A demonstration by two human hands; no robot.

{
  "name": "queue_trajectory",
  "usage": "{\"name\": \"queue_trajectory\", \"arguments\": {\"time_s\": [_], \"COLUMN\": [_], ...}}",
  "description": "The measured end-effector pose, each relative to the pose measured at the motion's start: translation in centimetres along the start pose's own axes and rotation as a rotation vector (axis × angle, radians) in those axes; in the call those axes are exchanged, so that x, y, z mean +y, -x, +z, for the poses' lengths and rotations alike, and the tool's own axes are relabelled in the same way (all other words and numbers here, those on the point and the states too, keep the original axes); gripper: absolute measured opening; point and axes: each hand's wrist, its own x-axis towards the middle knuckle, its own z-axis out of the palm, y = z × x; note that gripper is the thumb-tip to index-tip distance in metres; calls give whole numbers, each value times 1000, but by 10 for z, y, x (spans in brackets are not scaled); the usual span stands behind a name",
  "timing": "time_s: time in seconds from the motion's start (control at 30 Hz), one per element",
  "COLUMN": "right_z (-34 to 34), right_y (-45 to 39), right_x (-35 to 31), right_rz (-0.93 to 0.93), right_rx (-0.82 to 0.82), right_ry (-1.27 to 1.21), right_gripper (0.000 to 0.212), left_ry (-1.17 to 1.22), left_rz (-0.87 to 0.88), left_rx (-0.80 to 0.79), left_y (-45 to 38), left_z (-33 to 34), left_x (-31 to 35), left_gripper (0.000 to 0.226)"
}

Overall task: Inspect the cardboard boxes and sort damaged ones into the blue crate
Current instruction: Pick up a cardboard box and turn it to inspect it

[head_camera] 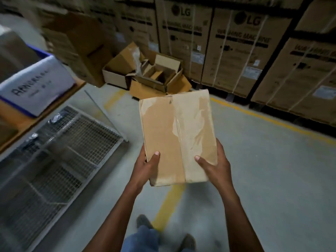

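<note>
Box [177, 137] sat dead center of the frame, held up in front of the person with both hands, well above the floor [263, 170]. It was a flat brown cardboard thing with a strip of clear tape down the middle, and the tape looked wrinkled and peeling, with pale scuffed patches on the right half. Left hand [145, 165] gripped the lower left edge, thumb laid across the top face and the other fingers hidden underneath. Right hand [213, 163] did the same on the lower right edge, thumb on top, rest of the fingers tucked behind, so both were clamped on it.

Crate [39, 53] was way over in the upper left of the frame, only a blue rim showing, with a white handwritten sign [34, 84] leaning against it, too blurry to read properly. A wire mesh rack [60, 142] lay in the lower left. A heap of opened cartons [145, 73] sat above center, and tall LG washing machine boxes [236, 46] lined the top right. Yellow lines [168, 202] ran across the floor.
</note>
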Motion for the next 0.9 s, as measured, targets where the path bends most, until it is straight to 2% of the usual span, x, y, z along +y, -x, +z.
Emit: {"name": "queue_trajectory", "arguments": {"time_s": [0.23, 0.37, 0.53, 0.9], "right_z": [133, 221, 333, 531], "right_y": [-17, -10, 13, 42], "right_x": [-84, -128, -185, -307], "right_rz": [-168, -250, -344, -554], "right_rx": [-249, -375, -512, -789], "right_ry": [43, 58, 49, -8], "right_gripper": [89, 89, 88, 84], "left_ry": [100, 120, 146, 191], "left_rz": [23, 11, 58, 179], "left_rx": [307, 439, 624, 945], "left_y": [10, 21, 35, 67], "left_z": [-136, -225, -334, -517], "left_x": [21, 26, 24, 55], "left_gripper": [56, 77, 56, 53]}}
